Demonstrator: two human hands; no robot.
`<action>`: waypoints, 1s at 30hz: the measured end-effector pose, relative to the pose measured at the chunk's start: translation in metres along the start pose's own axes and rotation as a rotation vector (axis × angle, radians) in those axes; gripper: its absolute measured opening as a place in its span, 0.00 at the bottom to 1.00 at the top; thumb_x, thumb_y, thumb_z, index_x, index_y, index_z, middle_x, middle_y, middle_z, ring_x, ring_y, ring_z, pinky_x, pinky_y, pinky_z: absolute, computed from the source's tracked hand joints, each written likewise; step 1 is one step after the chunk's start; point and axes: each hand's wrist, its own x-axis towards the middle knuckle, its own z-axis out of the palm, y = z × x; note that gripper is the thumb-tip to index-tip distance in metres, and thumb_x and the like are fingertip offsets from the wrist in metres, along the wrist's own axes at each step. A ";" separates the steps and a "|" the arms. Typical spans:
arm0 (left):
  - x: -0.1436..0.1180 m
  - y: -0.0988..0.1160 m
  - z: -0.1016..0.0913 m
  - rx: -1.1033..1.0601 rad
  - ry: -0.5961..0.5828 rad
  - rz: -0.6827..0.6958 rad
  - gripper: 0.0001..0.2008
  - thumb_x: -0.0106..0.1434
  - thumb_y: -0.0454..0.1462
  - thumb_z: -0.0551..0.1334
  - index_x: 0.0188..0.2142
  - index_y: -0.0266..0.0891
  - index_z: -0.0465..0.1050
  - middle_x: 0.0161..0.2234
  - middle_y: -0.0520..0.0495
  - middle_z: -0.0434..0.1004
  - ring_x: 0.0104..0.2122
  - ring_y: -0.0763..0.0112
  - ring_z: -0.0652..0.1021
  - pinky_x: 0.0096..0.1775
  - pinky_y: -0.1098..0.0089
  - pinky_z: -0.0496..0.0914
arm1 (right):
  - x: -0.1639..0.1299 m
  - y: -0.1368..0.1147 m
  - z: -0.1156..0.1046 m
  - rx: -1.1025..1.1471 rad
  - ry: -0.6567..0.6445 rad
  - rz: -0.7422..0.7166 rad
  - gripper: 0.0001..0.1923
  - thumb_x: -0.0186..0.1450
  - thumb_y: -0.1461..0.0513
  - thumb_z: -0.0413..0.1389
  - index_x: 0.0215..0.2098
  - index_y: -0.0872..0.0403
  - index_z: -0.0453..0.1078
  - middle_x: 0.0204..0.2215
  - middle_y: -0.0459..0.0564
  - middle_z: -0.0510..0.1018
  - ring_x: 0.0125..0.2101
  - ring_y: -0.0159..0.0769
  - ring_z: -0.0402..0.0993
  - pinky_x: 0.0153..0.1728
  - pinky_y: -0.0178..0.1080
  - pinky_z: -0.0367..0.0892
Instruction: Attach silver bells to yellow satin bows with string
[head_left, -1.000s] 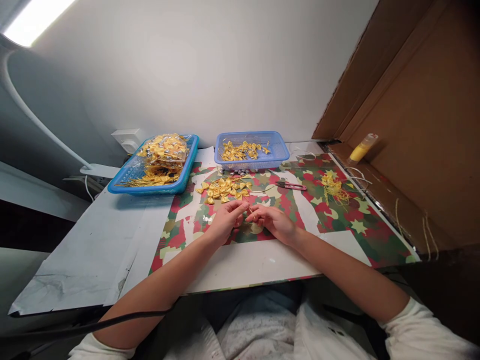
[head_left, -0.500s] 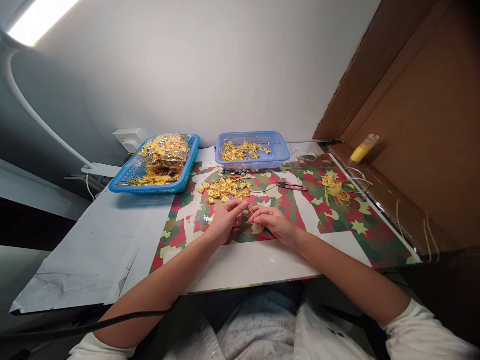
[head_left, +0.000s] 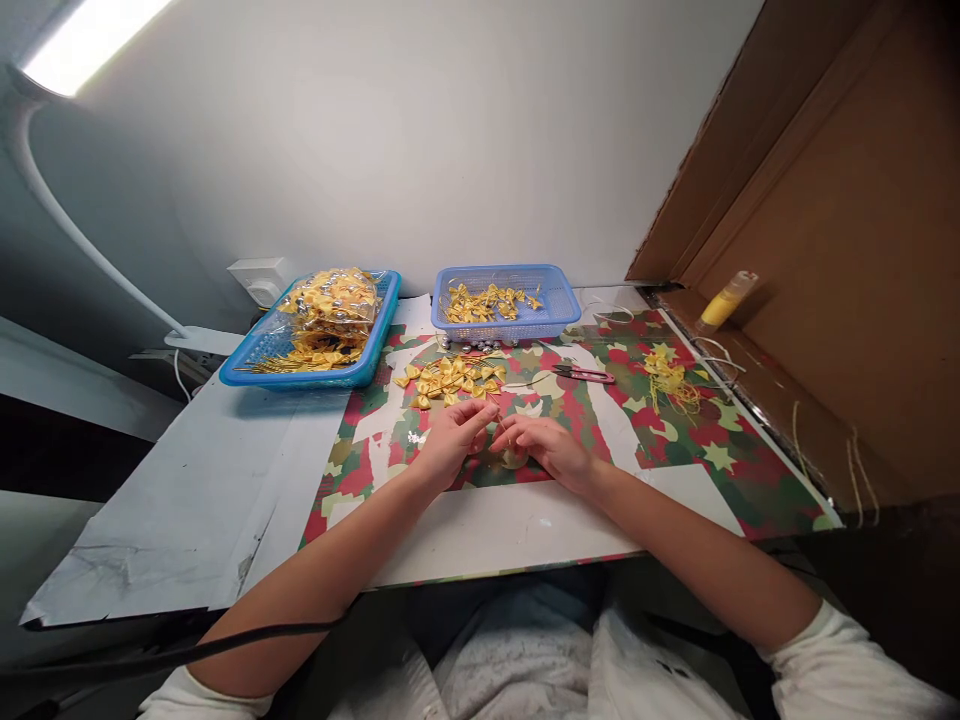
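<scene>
1. Head view, the hands: the left hand [head_left: 450, 440] and the right hand [head_left: 546, 444] rest close together on the patterned mat [head_left: 660, 450], fingertips almost meeting. Between them runs a thin yellow thread [head_left: 501, 425], pinched by thumb and forefinger on each side. Whether something small is also held at the pinch, I cannot tell.

2. Head view, how the thread should handle: it looks very light, limp and fine, likely to slip, so a fingertip pinch near its end seems the only sure hold.

3. Head view, just beyond the hands: a loose pile of small yellow ribbon bows [head_left: 450, 378] lies on the mat, near the fingers but apart from them. They look soft, satiny and weightless, easily crushed; the knotted middle is probably the best place to grip.

4. Head view, farther back: a blue mesh basket [head_left: 559, 300] of rigid plastic holds more bows. To its left, a blue tray [head_left: 375, 350] carries a clear bag of bows.

5. Head view, to the right: small thread snips [head_left: 583, 373] lie flat on the mat, and a tangle of yellow thread scraps [head_left: 670, 380] sits past them. A yellow glue bottle [head_left: 724, 299] leans by the brown cardboard wall [head_left: 862, 260].
</scene>
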 end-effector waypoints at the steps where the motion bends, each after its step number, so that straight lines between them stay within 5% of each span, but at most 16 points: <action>1: 0.000 0.000 0.000 0.001 -0.006 0.001 0.22 0.46 0.52 0.71 0.26 0.36 0.69 0.12 0.60 0.57 0.15 0.82 0.56 0.20 0.77 0.49 | 0.000 0.000 0.000 0.012 -0.013 -0.003 0.14 0.50 0.60 0.53 0.24 0.56 0.79 0.39 0.52 0.73 0.29 0.31 0.63 0.28 0.36 0.57; 16: 0.000 0.001 0.001 -0.020 -0.006 0.027 0.22 0.46 0.51 0.71 0.26 0.35 0.72 0.16 0.57 0.61 0.15 0.84 0.57 0.19 0.77 0.48 | 0.001 0.000 0.002 -0.046 0.003 -0.058 0.10 0.49 0.60 0.55 0.15 0.55 0.74 0.27 0.49 0.69 0.26 0.30 0.59 0.26 0.34 0.55; 20: 0.001 0.001 0.001 -0.051 0.006 0.059 0.22 0.45 0.52 0.72 0.26 0.35 0.72 0.20 0.55 0.66 0.16 0.85 0.58 0.19 0.77 0.49 | 0.000 -0.001 0.003 -0.056 0.010 -0.053 0.10 0.49 0.60 0.54 0.15 0.55 0.74 0.30 0.49 0.69 0.25 0.29 0.59 0.25 0.35 0.55; 25: 0.004 0.006 -0.004 -0.116 0.106 0.082 0.23 0.43 0.51 0.72 0.26 0.35 0.71 0.15 0.59 0.59 0.15 0.85 0.56 0.19 0.78 0.48 | -0.004 0.000 0.006 -0.155 -0.053 -0.097 0.10 0.52 0.61 0.54 0.17 0.54 0.75 0.33 0.49 0.70 0.28 0.29 0.63 0.31 0.35 0.60; 30: 0.002 0.012 -0.004 -0.102 0.096 0.080 0.23 0.42 0.51 0.73 0.26 0.35 0.71 0.21 0.54 0.69 0.16 0.85 0.57 0.18 0.77 0.50 | -0.008 -0.001 0.009 -0.077 -0.120 -0.024 0.09 0.53 0.62 0.54 0.18 0.55 0.74 0.31 0.49 0.72 0.28 0.29 0.65 0.30 0.34 0.61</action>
